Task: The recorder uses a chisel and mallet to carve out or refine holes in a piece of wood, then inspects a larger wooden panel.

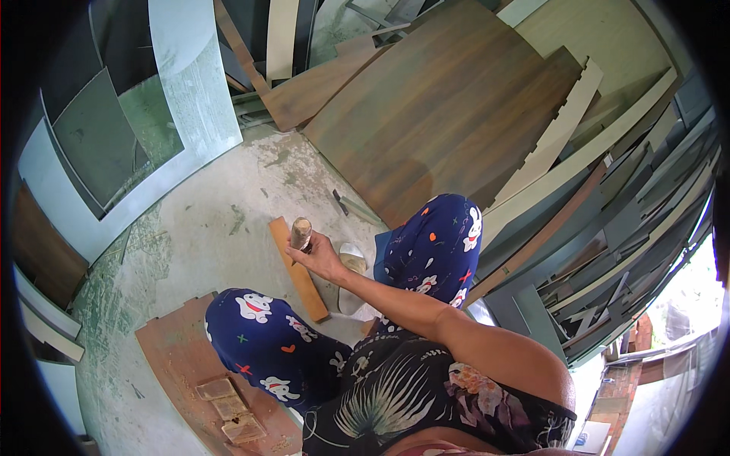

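Observation:
My right hand [322,260] is closed round a short wooden cylinder [301,232], its pale, rough end facing up. Whether this is a tool's handle I cannot tell, since its lower part is hidden. Beneath the hand, a narrow orange-brown wood strip [306,292] lies on the concrete floor between my knees. The cylinder overlaps the strip's far part from here; contact between them cannot be made out. My left hand does not show.
On my left, a brown board [167,342] carries several small wood blocks [232,410] and sawdust. A slim dark-handled tool [340,202] lies ahead, close to a large brown panel [433,106]. Stacked boards [601,251] line the right side; a pale blue frame [190,83] leans at the left.

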Available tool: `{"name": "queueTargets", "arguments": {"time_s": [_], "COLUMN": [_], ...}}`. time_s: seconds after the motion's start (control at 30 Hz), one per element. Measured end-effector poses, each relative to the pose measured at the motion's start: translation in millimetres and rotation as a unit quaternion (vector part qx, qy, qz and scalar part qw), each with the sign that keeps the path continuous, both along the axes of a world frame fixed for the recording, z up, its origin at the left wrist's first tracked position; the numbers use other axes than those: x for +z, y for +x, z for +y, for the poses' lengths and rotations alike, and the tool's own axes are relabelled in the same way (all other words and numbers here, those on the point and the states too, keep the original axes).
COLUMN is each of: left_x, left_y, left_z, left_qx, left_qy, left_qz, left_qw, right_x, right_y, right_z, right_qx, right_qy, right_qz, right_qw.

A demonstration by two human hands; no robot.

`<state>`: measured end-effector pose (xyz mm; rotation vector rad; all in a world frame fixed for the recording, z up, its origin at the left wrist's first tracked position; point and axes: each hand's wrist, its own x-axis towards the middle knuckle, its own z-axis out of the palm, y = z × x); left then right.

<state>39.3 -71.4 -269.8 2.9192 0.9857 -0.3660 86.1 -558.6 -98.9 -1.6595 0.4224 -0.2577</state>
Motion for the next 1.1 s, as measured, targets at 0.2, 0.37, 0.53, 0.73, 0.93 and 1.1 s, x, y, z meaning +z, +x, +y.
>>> {"name": "queueTargets", "arguments": {"time_s": [0.2, 0.37, 0.53, 0.73, 0.93, 1.1], "left_x": [14.5, 48.2, 6.9, 4.5, 38.8, 39.8], "left_y": [-15.5, -46.9, 7.6, -10.2, -14.1, -17.0], "left_z": [9.6, 32.9, -39.7, -20.0, -7.1, -34.4], "left_qx": [-0.023, -0.050, 0.067, -0.062, -0.029, -0.113], "left_qy": [0.007, 0.030, 0.027, -0.036, -0.141, -0.003], "left_qz": [0.024, 0.137, -0.027, -0.111, 0.042, 0.024], "left_qw": [0.999, 0.989, 0.997, 0.991, 0.989, 0.993], "right_x": [-6.5, -0.6, 17.8, 17.2, 25.1, 77.6], "right_y": [-2.0, -5.9, -11.1, -27.7, -37.3, -31.6], "right_z": [-6.3, -15.6, -36.1, -64.6, -83.3, -73.7], "right_qx": [-0.011, -0.044, -0.092, -0.169, -0.212, -0.218], "right_qy": [0.017, 0.074, 0.052, 0.026, 0.027, 0.090], "right_qz": [-0.022, -0.052, -0.015, 0.001, -0.009, -0.076], "right_qw": [1.000, 0.995, 0.994, 0.985, 0.977, 0.969]}}
